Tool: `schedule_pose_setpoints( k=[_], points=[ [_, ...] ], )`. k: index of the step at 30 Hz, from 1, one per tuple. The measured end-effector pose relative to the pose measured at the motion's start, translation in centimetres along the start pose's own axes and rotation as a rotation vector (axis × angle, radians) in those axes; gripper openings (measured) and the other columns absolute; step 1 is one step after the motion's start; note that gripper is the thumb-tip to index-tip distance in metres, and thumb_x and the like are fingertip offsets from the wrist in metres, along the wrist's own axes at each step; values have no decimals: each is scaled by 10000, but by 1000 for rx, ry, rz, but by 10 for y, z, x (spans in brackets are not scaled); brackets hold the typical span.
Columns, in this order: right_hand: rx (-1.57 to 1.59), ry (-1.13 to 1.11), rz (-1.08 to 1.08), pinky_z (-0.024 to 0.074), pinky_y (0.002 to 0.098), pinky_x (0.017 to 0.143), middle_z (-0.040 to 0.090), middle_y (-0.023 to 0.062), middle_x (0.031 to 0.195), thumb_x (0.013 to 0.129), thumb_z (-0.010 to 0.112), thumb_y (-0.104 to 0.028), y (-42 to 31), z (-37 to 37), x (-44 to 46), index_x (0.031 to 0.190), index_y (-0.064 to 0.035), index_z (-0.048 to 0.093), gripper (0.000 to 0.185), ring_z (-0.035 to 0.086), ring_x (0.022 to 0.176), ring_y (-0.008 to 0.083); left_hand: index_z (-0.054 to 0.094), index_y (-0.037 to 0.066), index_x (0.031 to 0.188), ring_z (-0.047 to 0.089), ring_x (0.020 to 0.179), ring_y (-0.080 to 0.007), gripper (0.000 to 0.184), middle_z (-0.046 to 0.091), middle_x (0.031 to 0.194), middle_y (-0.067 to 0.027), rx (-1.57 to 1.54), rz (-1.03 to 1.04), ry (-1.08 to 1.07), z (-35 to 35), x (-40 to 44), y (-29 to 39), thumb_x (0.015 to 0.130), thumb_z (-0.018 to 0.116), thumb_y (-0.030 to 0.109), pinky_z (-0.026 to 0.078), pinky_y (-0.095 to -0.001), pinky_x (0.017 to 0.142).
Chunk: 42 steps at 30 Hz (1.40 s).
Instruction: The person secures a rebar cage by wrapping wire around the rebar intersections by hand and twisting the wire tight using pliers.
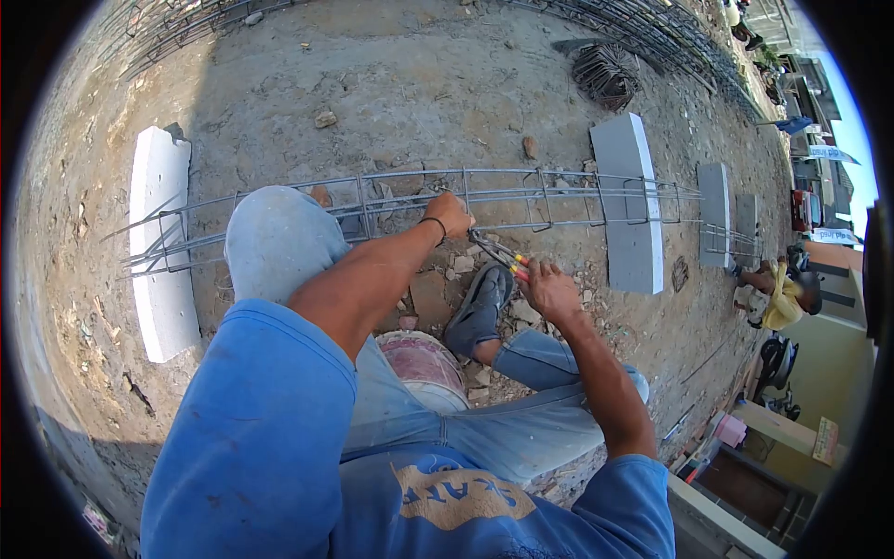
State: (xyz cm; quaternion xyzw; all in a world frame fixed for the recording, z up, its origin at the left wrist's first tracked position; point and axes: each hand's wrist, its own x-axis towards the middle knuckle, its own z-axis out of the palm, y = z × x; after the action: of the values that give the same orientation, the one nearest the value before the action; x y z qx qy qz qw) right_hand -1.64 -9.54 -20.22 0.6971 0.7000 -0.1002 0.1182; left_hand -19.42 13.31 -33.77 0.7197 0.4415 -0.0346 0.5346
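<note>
A long cage of steel rebar [503, 195] with square stirrups runs crosswise in front of my knees. My left hand [450, 216], with a dark band at the wrist, is closed on the cage at a stirrup. My right hand [551, 291] grips the red and yellow handles of a pair of pincers [495, 250]. Their jaws are at the lower bar, just beside my left fingers. Any tie wire at that joint is too small to make out.
The cage rests on a white block [160, 247] at left and a grey block [629, 205] at right. A bucket [421, 359] is between my legs. Rubble lies around my shoe [480, 312]. A wire bundle [605, 76] is farther off. A person in yellow [787, 300] crouches at right.
</note>
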Motion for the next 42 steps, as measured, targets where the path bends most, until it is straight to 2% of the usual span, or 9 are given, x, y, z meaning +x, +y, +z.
schedule_pose_setpoints(
  k=[5,7,10,16,19,29,35,37,42],
  points=[
    [392,-215,177,574,458,631,703,173,852,1045,569,-489,-51,11,-16,1098,30,648,528,724,746,339,811,75,978,740,971,-384,376,770,997,-199,86,1,19,-5,-5,6,802,764,404,588,-451,888],
    [2179,-567,692,555,423,572,694,133,781,1058,531,-554,-74,2,-16,1036,24,673,596,699,652,285,814,84,978,741,965,-383,374,770,985,-195,114,21,45,-8,-12,10,801,765,409,589,-452,884],
    [2606,-621,709,534,373,504,692,107,754,1052,502,-611,-87,7,-16,1054,28,671,661,664,581,243,817,98,970,744,951,-375,363,770,963,-186,140,77,87,-10,-11,8,798,763,414,592,-452,871],
    [1980,-470,609,574,327,562,715,138,801,1020,694,-337,-93,-8,-15,1080,50,642,395,707,628,224,817,106,931,752,881,-343,328,775,900,-160,107,43,4,-14,-6,7,794,758,399,593,-430,832],
    [749,-144,331,562,421,616,712,172,778,823,818,-277,-87,-17,-12,1026,51,607,440,729,693,313,816,114,908,753,857,-330,312,778,871,-142,92,48,-2,-18,-8,5,791,761,397,594,-421,824],
    [-88,326,298,545,497,671,658,244,1179,883,704,-290,-86,6,-32,1195,29,613,456,682,963,395,788,61,861,750,730,-244,278,773,791,-98,38,30,-49,-17,-2,4,841,776,338,590,-373,732],
    [600,-77,405,425,354,514,627,164,824,1025,606,-391,-101,27,-32,1177,52,603,468,571,603,271,819,107,883,754,869,-327,320,782,874,-132,36,34,26,-5,-3,-7,798,765,410,593,-424,816],
    [2196,-311,782,417,314,473,636,121,788,1065,547,-466,-105,15,-30,1099,33,654,512,541,551,201,819,107,886,752,879,-340,311,779,890,-147,75,53,59,-9,-1,-2,785,780,400,592,-429,821],
    [2679,-497,653,467,297,502,642,109,759,1069,522,-535,-96,13,-31,1136,43,650,596,576,576,172,812,108,890,749,873,-344,316,775,897,-157,91,64,105,-11,-6,0,760,797,395,591,-433,826]
  ],
)
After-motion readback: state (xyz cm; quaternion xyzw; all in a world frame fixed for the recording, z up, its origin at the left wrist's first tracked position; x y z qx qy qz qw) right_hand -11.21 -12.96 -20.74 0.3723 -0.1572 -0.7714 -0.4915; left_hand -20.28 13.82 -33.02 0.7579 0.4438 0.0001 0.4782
